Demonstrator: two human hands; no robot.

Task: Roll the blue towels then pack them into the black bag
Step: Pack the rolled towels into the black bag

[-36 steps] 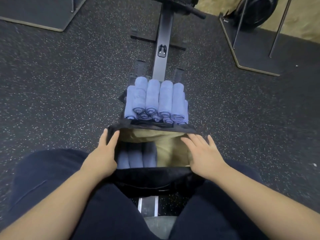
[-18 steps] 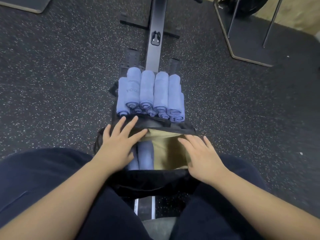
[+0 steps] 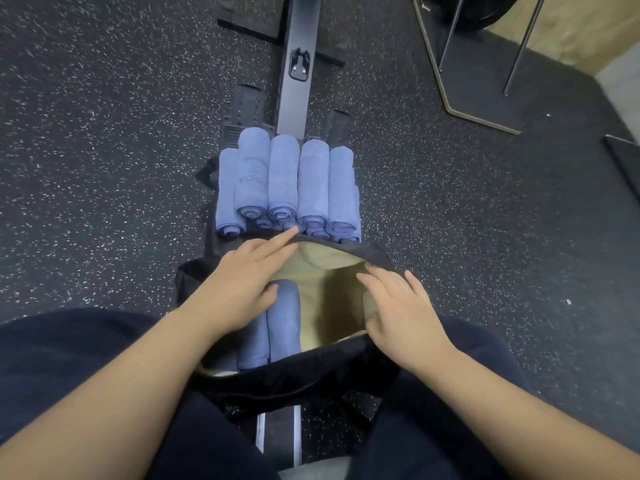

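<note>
I see soft rolled blue terry towels (image 3: 287, 185) at 12 o'clock of the tan-lined black fabric bag (image 3: 311, 370); left grip (image 3: 242, 289) and right grip (image 3: 405, 313), fingers flat, rest unclenched on its rim.

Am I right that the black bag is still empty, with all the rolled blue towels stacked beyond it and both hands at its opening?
Not quite: the black bag is not empty. The head view shows rolled blue towels already lying inside it against the tan lining. The rest holds: more rolled towels are stacked beyond the bag, and the left hand and right hand are at its opening.
</note>
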